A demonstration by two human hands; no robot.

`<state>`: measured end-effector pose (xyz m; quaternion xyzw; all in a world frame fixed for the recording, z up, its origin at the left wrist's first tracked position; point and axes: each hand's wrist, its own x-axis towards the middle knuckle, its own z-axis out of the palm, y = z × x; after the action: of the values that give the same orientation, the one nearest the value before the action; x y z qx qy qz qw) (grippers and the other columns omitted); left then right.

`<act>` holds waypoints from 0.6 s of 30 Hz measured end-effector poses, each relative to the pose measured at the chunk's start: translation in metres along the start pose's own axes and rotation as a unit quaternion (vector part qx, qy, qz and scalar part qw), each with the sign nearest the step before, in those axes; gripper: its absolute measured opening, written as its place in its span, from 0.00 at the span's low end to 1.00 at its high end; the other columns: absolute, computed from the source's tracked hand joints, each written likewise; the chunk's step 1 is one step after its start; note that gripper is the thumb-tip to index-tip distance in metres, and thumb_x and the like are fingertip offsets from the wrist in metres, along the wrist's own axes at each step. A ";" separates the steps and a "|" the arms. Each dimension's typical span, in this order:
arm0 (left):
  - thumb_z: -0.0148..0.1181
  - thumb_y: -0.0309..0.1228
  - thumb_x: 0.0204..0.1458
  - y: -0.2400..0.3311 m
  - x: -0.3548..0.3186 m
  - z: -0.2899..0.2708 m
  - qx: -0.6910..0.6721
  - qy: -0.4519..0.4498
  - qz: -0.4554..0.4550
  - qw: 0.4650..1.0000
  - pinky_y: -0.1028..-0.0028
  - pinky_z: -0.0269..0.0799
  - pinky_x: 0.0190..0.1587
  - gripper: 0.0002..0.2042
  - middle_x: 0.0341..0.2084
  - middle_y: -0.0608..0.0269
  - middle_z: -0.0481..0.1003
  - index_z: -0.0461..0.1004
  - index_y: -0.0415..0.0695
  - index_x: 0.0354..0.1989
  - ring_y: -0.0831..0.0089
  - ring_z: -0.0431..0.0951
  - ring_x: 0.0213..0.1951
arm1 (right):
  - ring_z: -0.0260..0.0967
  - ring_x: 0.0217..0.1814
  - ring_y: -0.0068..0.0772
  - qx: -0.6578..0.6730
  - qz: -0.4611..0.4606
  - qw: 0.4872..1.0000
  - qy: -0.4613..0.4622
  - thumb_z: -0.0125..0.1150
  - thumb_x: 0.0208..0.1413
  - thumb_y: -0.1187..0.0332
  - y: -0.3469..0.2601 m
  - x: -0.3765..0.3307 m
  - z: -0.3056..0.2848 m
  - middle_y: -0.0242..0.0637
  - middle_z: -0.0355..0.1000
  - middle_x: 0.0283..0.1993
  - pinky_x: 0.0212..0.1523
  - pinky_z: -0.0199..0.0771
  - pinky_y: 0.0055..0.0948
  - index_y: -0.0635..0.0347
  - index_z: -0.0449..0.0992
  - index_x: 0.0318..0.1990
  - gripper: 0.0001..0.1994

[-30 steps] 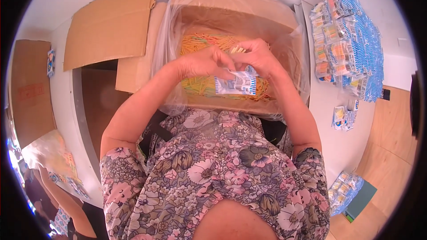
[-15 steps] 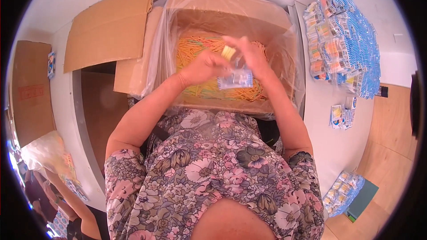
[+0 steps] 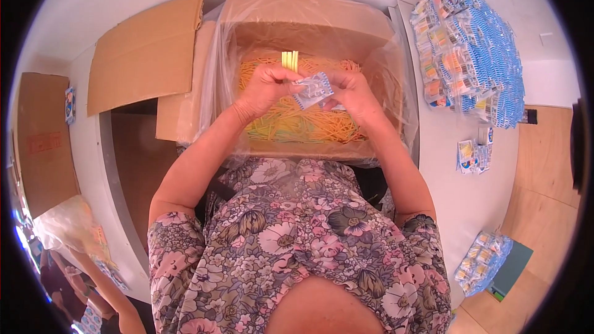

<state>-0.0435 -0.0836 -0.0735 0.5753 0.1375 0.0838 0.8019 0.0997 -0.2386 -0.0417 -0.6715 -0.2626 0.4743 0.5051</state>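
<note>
Over the lined cardboard box point(image 3: 309, 3), my left hand point(image 3: 263, 91) is closed on a short bundle of yellow sticks point(image 3: 289, 60), which stand up past its fingers. My right hand point(image 3: 356, 98) grips a small clear plastic packet point(image 3: 313, 90) with blue edging. The packet is tilted between the two hands, and the left fingertips touch its near side. Whether anything lies inside it I cannot tell. Below both hands, loose thin sticks point(image 3: 272, 122), orange, yellow and some green, cover the bottom of the box.
At the right, a tall stack of filled packets point(image 3: 479, 55) stands on the white table point(image 3: 442, 161), with a few loose packets point(image 3: 474, 156) nearer me. More packets point(image 3: 484, 263) lie lower right. Cardboard flaps point(image 3: 145, 55) rise at the left. Another person's arm point(image 3: 108, 291) shows lower left.
My hands have come lower and slightly left in view. The yellow sticks now stand upright in my left hand, and the packet has turned to a tilt between the hands.
</note>
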 end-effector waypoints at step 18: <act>0.60 0.20 0.48 -0.009 0.001 0.007 0.197 -0.104 0.027 0.975 0.78 0.71 0.40 0.06 0.31 0.65 0.78 0.79 0.39 0.35 0.80 0.75 0.36 | 0.67 0.24 0.26 -0.182 -0.194 0.964 0.028 0.60 0.49 0.61 0.004 0.037 0.024 0.40 0.68 0.21 0.26 0.65 0.29 0.65 0.72 0.28 0.13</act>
<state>-0.0410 -0.0923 -0.0795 0.7310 0.0520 0.0161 0.6802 0.0927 -0.1987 -0.0601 -0.7017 -0.4550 0.2924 0.4638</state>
